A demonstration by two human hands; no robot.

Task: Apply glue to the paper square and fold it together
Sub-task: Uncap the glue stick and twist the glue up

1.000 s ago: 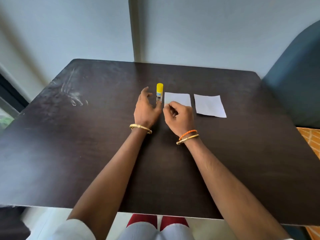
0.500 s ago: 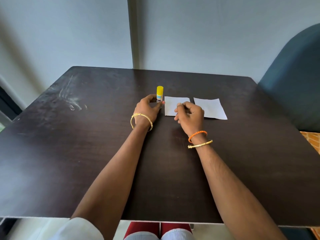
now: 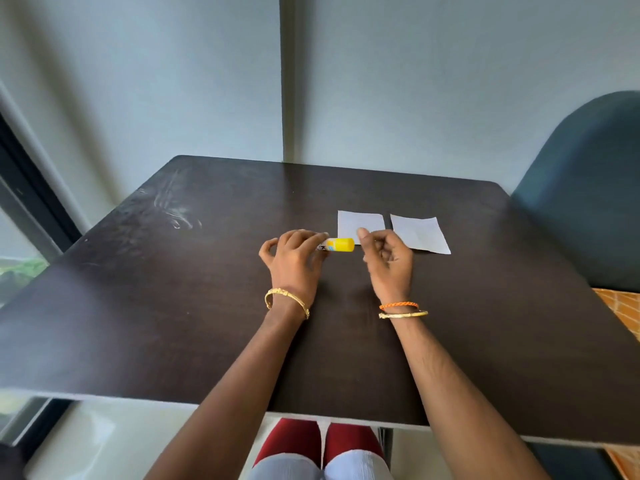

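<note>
My left hand (image 3: 294, 258) grips a glue stick (image 3: 337, 244) by its white body, turned sideways with its yellow cap pointing right. My right hand (image 3: 388, 259) hovers just right of the cap, fingers curled and apart, holding nothing. Behind the hands two white paper squares lie flat on the dark table (image 3: 173, 306): the left square (image 3: 360, 223) is partly hidden by my right fingers, and the right square (image 3: 420, 233) lies a small gap to its right.
A dark blue chair back (image 3: 585, 202) stands at the table's right side. A pale wall runs close behind the far edge. White smudges (image 3: 173, 209) mark the table's far left. My knees (image 3: 320, 445) show below the near edge.
My left hand lifted the upright glue stick and tipped it sideways, cap to the right. My right hand came off the left paper square and moved beside the cap. The camera tilted.
</note>
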